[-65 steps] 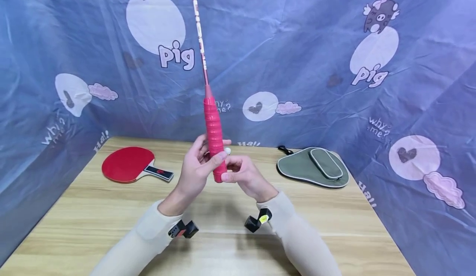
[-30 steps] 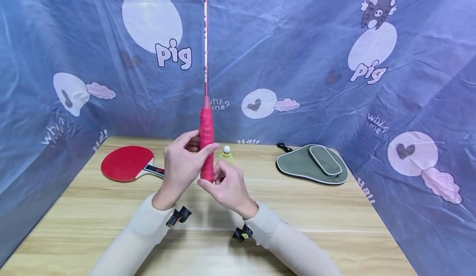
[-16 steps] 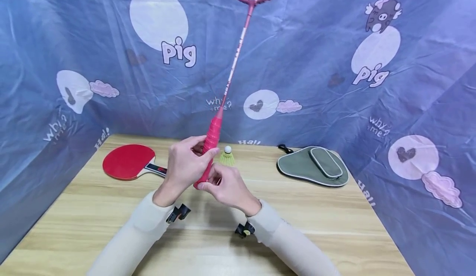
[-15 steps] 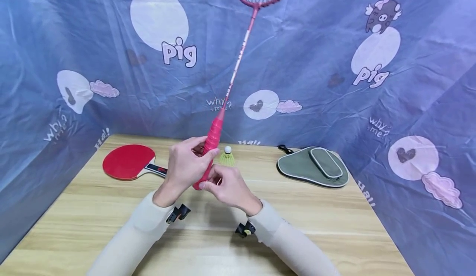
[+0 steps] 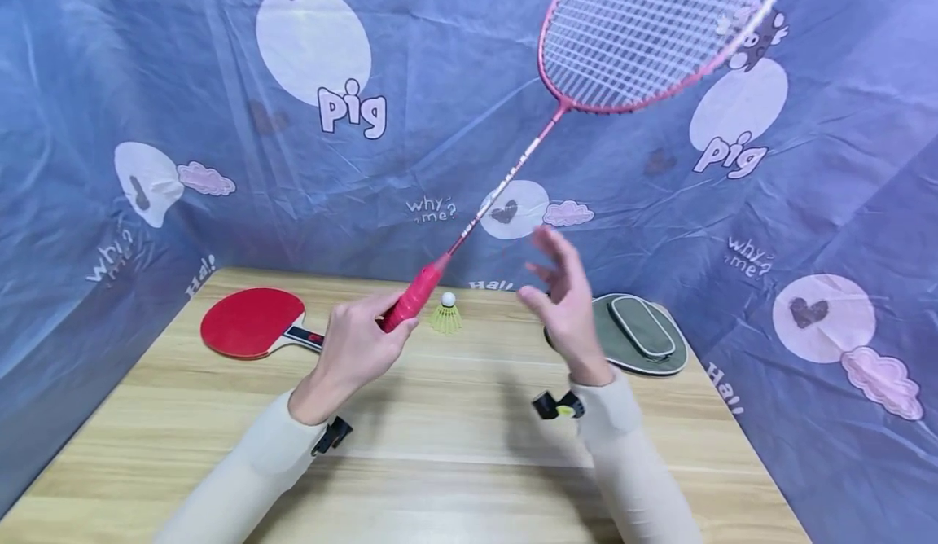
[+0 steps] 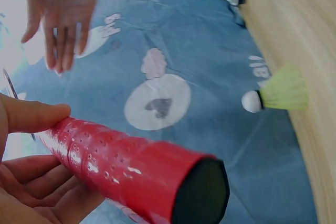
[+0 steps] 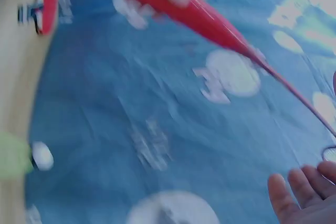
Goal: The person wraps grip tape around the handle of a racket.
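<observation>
My left hand (image 5: 362,344) grips the badminton racket (image 5: 421,290) by its red wrapped handle, thumb on one side and fingers behind. The racket slants up to the right above the table, its strung head (image 5: 645,35) partly out of the head view. In the left wrist view the dark butt end of the handle (image 6: 126,163) faces the camera. My right hand (image 5: 567,304) hangs in the air below the racket head, fingers spread and slightly bent, touching nothing. The right wrist view is blurred and shows some of its fingers (image 7: 302,187) near the lower right.
A yellow shuttlecock (image 5: 446,316) stands cork up near the table's back edge. To the left lies a red table tennis paddle (image 5: 252,322), its handle end hidden by my left hand. Behind my right hand is a green paddle case (image 5: 637,332). Blue printed cloth (image 5: 454,104) walls the table (image 5: 440,462).
My right hand has let go of the handle's lower end and moved up and right. The racket, in my left hand, has tilted to the right, bringing more of its head into view.
</observation>
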Demonstrator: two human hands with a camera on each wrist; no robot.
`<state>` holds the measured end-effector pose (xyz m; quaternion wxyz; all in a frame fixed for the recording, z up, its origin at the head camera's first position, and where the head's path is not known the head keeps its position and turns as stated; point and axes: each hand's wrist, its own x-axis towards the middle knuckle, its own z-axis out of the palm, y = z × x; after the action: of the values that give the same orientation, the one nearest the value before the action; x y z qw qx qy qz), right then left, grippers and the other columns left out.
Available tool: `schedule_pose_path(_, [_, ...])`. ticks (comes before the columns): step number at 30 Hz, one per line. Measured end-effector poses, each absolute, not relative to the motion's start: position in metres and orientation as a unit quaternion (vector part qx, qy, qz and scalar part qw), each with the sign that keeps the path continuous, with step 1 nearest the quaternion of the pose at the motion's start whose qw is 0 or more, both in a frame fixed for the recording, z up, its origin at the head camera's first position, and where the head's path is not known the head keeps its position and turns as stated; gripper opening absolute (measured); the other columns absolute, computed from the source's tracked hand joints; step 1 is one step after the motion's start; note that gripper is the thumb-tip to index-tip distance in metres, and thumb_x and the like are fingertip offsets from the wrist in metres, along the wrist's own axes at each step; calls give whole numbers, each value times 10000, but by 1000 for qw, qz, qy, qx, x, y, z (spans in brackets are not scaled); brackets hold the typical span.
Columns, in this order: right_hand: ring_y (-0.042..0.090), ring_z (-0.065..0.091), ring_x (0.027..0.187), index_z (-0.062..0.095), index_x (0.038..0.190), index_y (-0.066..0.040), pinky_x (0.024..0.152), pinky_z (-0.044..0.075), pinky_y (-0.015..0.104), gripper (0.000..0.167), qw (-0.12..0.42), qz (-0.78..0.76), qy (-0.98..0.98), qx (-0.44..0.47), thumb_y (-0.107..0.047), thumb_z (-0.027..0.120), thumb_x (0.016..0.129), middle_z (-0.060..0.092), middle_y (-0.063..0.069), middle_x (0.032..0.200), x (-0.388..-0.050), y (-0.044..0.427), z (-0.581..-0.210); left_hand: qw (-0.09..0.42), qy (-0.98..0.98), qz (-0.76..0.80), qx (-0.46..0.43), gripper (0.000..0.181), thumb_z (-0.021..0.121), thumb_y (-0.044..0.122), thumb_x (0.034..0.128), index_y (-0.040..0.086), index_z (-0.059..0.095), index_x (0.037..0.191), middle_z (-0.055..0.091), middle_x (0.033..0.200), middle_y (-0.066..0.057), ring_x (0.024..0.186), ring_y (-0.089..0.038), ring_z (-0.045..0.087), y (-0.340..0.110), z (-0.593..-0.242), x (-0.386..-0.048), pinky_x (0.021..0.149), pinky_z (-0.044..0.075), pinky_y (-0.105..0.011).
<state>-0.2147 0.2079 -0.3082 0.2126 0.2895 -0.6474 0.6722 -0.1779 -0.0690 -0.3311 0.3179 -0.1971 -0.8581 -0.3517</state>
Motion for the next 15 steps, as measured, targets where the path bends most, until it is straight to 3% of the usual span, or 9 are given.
schedule_pose_path(5, [305, 280, 1527, 297, 1582, -81, 1169, 419, 338, 874, 248, 741, -562, 272, -75, 765, 843, 346, 85, 1630, -223, 257, -285, 316, -870, -309, -218, 263, 819, 70, 766, 57, 778, 1026, 595, 662, -28, 556, -101, 428, -77, -341, -177, 490, 332, -196])
schedule_pose_path(11, [300, 378, 1434, 341, 1532, -1, 1096, 483, 371, 851, 296, 802, -426, 295, 90, 725, 778, 383, 201, 1551, -227, 314, -259, 315, -876, -268, -248, 155, 798, 33, 771, 65, 737, 910, 497, 631, 5, 539, -74, 374, -87, -348, -177, 457, 281, -163])
schedule_pose_path(15, [300, 348, 1464, 296, 1567, -42, 1094, 476, 389, 877, 287, 827, -377, 302, 162, 612, 774, 325, 175, 1615, -223, 351, -255, 318, -877, -252, -258, 159, 798, 27, 764, 66, 730, 902, 501, 643, 16, 541, -65, 371, -97, -353, -176, 456, 281, -156])
